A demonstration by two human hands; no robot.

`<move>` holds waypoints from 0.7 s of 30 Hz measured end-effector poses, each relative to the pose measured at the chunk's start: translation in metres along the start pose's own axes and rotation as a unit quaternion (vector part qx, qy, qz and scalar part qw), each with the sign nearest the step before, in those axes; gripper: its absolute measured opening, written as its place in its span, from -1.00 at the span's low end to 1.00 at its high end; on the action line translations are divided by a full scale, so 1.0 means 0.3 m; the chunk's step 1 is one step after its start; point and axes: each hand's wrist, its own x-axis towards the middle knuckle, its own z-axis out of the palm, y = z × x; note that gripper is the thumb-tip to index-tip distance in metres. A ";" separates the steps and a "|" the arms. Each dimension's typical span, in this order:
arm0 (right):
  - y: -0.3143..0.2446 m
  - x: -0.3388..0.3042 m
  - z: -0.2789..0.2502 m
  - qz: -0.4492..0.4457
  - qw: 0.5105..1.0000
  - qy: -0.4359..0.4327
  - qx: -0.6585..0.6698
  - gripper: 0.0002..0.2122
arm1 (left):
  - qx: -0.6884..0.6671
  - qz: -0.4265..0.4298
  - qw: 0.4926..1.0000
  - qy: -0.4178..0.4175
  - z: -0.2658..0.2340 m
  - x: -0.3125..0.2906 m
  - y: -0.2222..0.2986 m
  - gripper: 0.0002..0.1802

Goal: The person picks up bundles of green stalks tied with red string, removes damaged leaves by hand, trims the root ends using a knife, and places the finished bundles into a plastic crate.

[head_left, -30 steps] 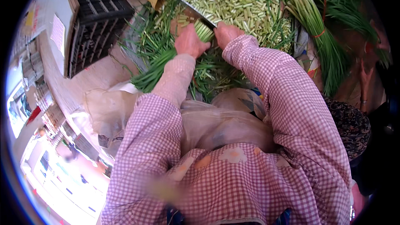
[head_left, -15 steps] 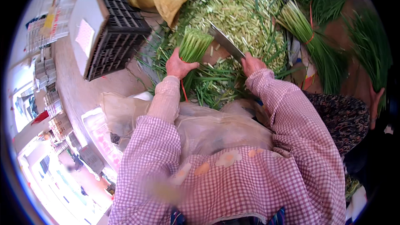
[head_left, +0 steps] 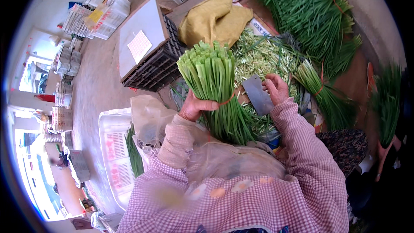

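My left hand (head_left: 195,106) is closed round a thick bunch of garlic chives (head_left: 212,71), its cut ends upward and an orange band round its middle. My right hand (head_left: 277,89) is raised beside the wide blade of a cleaver (head_left: 258,96). Its fingers are loosely bent and apart, with nothing visible between them. The cleaver's handle is hidden, and its blade lies over cut trimmings. A pile of pale chopped stalks (head_left: 258,58) spreads beyond my hands. Right of the pile lies another banded chive bunch (head_left: 321,90).
A dark plastic crate (head_left: 166,51) with a white board (head_left: 144,30) stands to the left, near a yellow-brown sack (head_left: 211,19). More chives (head_left: 306,13) are heaped far right. A white basket (head_left: 117,155) sits at my left. Another person's hand (head_left: 384,157) holds chives at the right edge.
The chive bunch has come up and closer in my left hand. My right hand has left the cleaver's handle, and the blade now lies flatter. The view has shifted, showing the white basket.
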 end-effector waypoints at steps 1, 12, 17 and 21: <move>-0.133 -0.030 0.007 -0.031 0.996 -0.038 0.078 -0.72 | -0.001 0.011 1.000 0.000 0.003 -0.015 -0.006 -0.13; -0.802 -0.323 0.057 -0.358 0.914 -0.189 0.021 -0.74 | -0.085 0.036 0.987 -0.128 -0.019 -0.106 -0.010 -0.02; -0.844 -0.357 0.116 -0.402 0.902 -0.151 -0.038 -0.85 | -0.071 0.011 0.988 -0.135 -0.037 -0.129 0.000 -0.03; -0.807 -0.355 0.134 -0.458 0.878 -0.136 0.019 -0.89 | -0.031 0.037 0.993 -0.108 -0.025 -0.143 0.038 -0.06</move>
